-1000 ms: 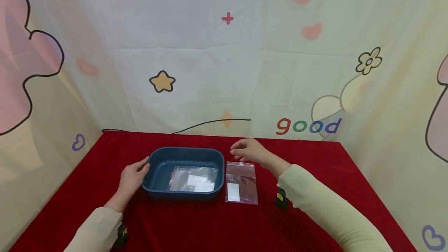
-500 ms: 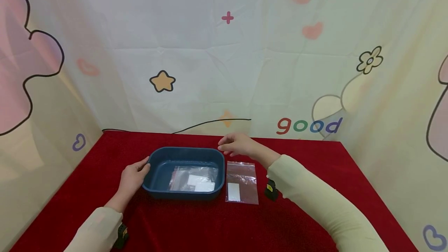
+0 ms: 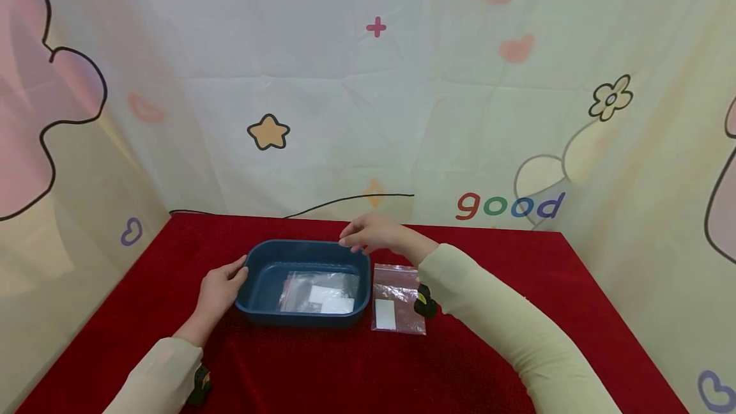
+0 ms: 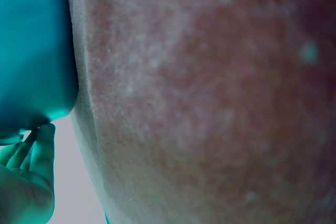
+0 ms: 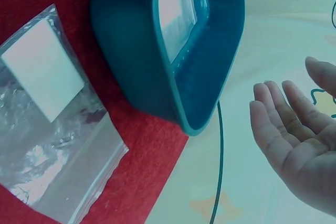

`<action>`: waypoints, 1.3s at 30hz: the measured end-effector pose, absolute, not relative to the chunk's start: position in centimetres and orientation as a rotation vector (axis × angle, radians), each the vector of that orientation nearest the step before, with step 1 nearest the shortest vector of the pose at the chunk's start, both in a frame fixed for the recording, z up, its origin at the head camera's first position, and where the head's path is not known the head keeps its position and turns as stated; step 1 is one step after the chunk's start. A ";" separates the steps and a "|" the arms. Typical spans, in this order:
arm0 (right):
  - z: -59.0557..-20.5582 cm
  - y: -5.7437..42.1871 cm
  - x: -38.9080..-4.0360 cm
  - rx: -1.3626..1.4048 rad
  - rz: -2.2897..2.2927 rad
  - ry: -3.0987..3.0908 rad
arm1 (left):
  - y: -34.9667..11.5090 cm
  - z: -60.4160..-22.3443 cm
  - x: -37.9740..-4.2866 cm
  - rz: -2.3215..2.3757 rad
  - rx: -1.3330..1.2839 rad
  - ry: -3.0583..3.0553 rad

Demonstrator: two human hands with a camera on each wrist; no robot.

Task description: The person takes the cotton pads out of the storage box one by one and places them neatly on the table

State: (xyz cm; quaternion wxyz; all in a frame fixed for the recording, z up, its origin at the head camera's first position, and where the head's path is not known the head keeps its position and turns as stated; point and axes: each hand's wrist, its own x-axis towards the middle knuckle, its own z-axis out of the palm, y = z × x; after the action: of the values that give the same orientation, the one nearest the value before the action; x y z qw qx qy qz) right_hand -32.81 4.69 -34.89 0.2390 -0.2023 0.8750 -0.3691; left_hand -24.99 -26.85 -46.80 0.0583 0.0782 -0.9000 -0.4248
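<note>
My left hand (image 3: 217,289) grips the left rim of a blue rectangular plastic basin (image 3: 301,319), and a fingertip shows over that rim in the right wrist view. Inside the basin lie clear zip bags (image 3: 294,289) with white cards (image 3: 337,306) in them. Above the basin's back right corner, my right hand (image 3: 370,234) is raised with nothing in it. Its fingers (image 5: 273,111) are loosely bent and spread from the thumb in the right wrist view. Just right of the basin, another clear zip bag (image 3: 408,319) with a white card (image 3: 384,314) lies flat, partly covered by the right wrist's camera.
A red cloth (image 3: 322,369) covers the table. Printed curtains (image 3: 322,75) hang close behind its back edge and along both sides. Small dark cameras are strapped at both wrists, and the sleeves are pale.
My right hand has moved left, from above the loose zip bag to over the basin's back right corner. My left hand, the basin and the bags have stayed in place.
</note>
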 end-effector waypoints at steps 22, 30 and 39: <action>-35.5 1.5 -34.0 -0.579 -0.833 2.361 | -26.6 -46.7 -24.9 -1.308 0.230 -2.730; -36.3 0.8 -34.8 -0.541 -0.818 2.343 | -26.7 -46.6 -25.0 -1.304 0.226 -2.732; -37.0 -0.2 -35.4 -0.468 -0.831 2.275 | -27.0 -46.8 -25.0 -1.292 0.221 -2.736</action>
State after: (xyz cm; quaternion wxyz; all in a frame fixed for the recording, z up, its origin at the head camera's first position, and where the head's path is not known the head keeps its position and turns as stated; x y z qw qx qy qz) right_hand -35.43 -0.20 -37.03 0.3309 -0.1789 0.8704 -0.3178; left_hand -25.00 -26.97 -46.82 0.0541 0.0729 -0.9005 -0.4252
